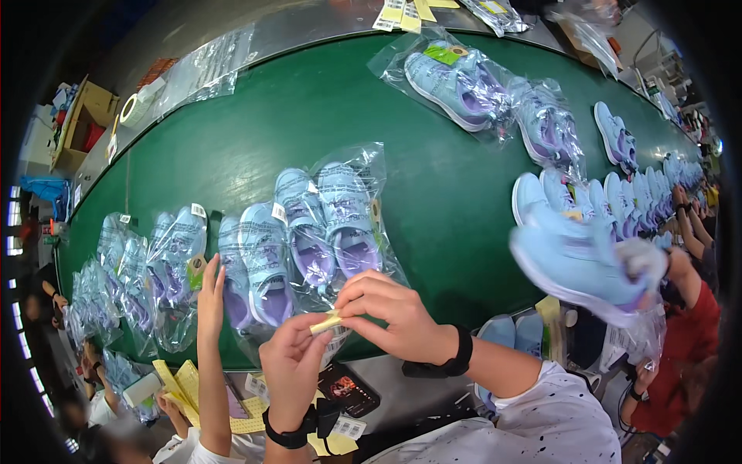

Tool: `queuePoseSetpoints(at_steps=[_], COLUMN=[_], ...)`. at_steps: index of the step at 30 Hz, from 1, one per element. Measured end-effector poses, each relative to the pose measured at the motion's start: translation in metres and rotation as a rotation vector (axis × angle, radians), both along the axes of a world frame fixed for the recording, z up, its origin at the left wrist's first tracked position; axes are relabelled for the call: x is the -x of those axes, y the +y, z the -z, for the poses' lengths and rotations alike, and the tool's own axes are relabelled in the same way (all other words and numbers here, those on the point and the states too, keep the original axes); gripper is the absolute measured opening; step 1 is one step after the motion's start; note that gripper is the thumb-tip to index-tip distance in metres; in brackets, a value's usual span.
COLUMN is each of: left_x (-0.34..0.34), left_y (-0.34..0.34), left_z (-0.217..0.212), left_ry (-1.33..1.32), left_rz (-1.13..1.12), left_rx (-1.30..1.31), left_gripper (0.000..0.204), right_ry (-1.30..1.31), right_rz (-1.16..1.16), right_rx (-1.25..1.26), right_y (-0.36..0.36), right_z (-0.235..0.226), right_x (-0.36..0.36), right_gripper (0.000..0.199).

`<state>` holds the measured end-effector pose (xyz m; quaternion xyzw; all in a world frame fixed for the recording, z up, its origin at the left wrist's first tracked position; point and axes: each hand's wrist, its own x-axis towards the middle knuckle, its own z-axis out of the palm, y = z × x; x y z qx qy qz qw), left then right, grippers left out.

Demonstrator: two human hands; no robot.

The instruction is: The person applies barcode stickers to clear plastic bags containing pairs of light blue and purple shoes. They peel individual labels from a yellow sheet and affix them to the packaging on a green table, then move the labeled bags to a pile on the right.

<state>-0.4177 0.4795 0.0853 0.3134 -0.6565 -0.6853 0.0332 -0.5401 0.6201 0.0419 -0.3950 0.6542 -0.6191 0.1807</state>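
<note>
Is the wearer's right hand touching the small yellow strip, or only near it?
Touching: the head view shows the right hand with its fingertips pinched against the right end of the yellow strip.

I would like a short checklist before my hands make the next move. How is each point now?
1. Yellow strip held by left hand and right hand: ok, pinched by both.
2. Nearest bagged pair of shoes inside its clear bag: ok.
3. White label on the neighbouring bagged pair: ok, near the toes.
4. Co-worker's hand well away from that neighbouring pair: not ok, right beside it.
5. Sticker on the strip: cannot tell, too small.
</note>
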Motion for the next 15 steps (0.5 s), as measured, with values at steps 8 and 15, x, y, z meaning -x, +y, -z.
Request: queuePoseSetpoints(at_steps=[8, 15], left_x=[0.006, -0.005], left_y=[-0.001, -0.003], left_z=[0.008, 0.041], left_ry=[-0.092, 0.012], left_rz=[-0.021, 0.014], left_rx=[-0.090, -0.008], left_gripper=[0.029, 0.035], right_ry=[0.147, -0.029], right_rz=[0.040, 0.021], right_rx=[-0.048, -0.059], right_y=[0.007, 0.009], right_z=[0.018, 0.018], right_x=[0.001, -0.001], right_gripper=[0.015, 0.014])
